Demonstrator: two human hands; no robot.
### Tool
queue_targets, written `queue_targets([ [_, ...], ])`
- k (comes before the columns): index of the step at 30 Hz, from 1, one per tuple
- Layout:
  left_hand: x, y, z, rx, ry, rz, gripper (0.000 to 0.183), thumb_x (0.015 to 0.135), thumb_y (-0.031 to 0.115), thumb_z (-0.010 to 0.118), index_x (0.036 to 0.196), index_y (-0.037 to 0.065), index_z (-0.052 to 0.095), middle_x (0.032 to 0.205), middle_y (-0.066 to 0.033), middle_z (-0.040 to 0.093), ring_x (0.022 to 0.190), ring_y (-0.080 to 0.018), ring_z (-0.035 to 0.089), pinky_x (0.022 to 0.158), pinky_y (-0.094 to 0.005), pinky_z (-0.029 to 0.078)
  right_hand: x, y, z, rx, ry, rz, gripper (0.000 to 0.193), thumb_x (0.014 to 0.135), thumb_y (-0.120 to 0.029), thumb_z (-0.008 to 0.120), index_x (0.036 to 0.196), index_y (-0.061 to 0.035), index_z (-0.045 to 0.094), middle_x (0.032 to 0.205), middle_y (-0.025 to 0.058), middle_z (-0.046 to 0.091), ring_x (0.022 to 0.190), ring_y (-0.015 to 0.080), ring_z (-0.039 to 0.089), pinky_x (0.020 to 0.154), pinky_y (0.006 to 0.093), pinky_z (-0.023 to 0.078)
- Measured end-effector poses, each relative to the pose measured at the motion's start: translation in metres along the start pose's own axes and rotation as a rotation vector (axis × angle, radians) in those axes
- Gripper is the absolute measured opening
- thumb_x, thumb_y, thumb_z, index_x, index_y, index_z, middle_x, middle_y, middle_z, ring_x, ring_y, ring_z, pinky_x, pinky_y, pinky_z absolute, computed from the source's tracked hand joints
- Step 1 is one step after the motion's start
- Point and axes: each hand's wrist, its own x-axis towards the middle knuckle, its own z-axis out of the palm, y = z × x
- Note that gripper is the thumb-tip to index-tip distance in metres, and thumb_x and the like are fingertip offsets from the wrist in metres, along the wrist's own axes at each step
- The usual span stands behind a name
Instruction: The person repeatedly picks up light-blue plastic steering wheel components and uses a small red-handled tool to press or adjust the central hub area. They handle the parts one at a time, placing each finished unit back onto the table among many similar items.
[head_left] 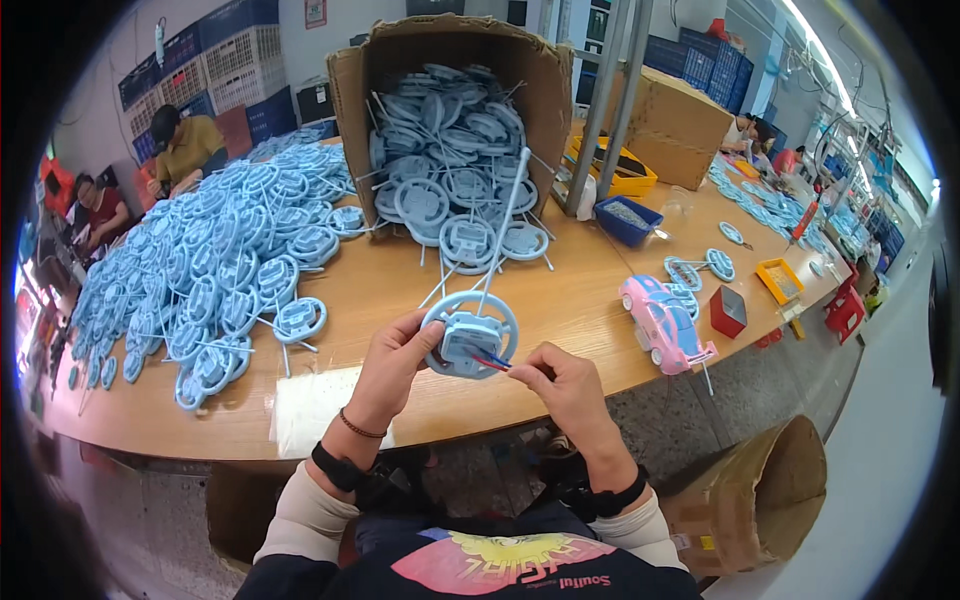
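Observation:
A light blue toy steering wheel point(472, 338) with long thin rods is held up over the table's front edge. My left hand point(398, 362) grips its left rim, thumb on the front. Red and dark wires point(490, 361) come out of the wheel's centre, and my right hand point(562, 382) pinches their ends beside the lower right rim. Behind the wheel, a tipped cardboard box point(352, 130) spills more wheels point(468, 240) of the same kind. A large heap of such wheels point(215, 255) covers the table to the left.
On the right stand a pink toy car point(665, 325), a red box point(728, 311), a yellow tray point(779, 281) and a blue bin point(627, 219) of small parts. Metal posts point(604, 110) rise behind. A cardboard carton point(745, 500) stands on the floor. Other people point(186, 150) sit further back.

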Motion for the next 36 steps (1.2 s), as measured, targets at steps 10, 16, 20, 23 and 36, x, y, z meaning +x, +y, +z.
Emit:
queue_targets([
  [10,0.008,-0.013,0.006,-0.122,-0.022,-0.056,0.024,0.089,0.017,0.052,0.105,0.000,0.056,0.093,-0.0038,0.060,0.083,-0.0107,0.057,0.075,-0.0266,0.048,0.013,-0.006,-0.012,-0.050,-0.099,0.015,0.024,0.074,-0.023,0.069,0.071,-0.0017,0.058,0.056,0.0049,0.054,0.050,0.0106,0.048,0.047,0.0253,0.036],
  [16,0.002,-0.013,0.005,-0.166,-0.091,-0.057,0.028,0.092,0.023,0.045,0.105,-0.001,0.054,0.097,-0.0080,0.061,0.090,-0.0174,0.059,0.081,-0.0316,0.047,0.011,0.004,-0.006,-0.052,-0.119,-0.029,0.031,0.074,-0.031,0.066,0.067,-0.0037,0.053,0.056,0.0095,0.054,0.051,0.0226,0.053,0.049,0.0330,0.038],
  [20,0.002,-0.023,0.010,-0.329,-0.153,-0.189,0.038,0.093,0.031,0.040,0.110,-0.001,0.050,0.104,-0.0101,0.058,0.097,-0.0206,0.056,0.087,-0.0348,0.045,0.007,0.012,0.001,0.044,-0.123,0.005,0.033,0.074,-0.033,0.066,0.066,-0.0035,0.053,0.056,0.0100,0.054,0.050,0.0227,0.052,0.048,0.0328,0.037],
  [23,0.000,-0.032,0.001,-0.332,-0.137,-0.190,0.040,0.093,0.033,0.039,0.113,0.000,0.048,0.107,-0.0103,0.057,0.099,-0.0205,0.055,0.088,-0.0345,0.044,0.006,0.016,0.008,0.052,-0.154,0.049,0.033,0.075,-0.033,0.066,0.067,-0.0033,0.053,0.056,0.0105,0.054,0.050,0.0229,0.052,0.048,0.0328,0.037],
  [36,0.111,0.051,-0.125,-0.225,0.083,0.365,0.036,0.092,0.025,0.042,0.121,0.004,0.043,0.117,-0.0090,0.052,0.106,-0.0243,0.052,0.091,-0.0342,0.042,0.003,0.079,0.023,0.119,-0.112,0.182,0.030,0.075,-0.029,0.066,0.070,-0.0017,0.056,0.056,0.0089,0.053,0.051,0.0175,0.050,0.049,0.0303,0.039],
])
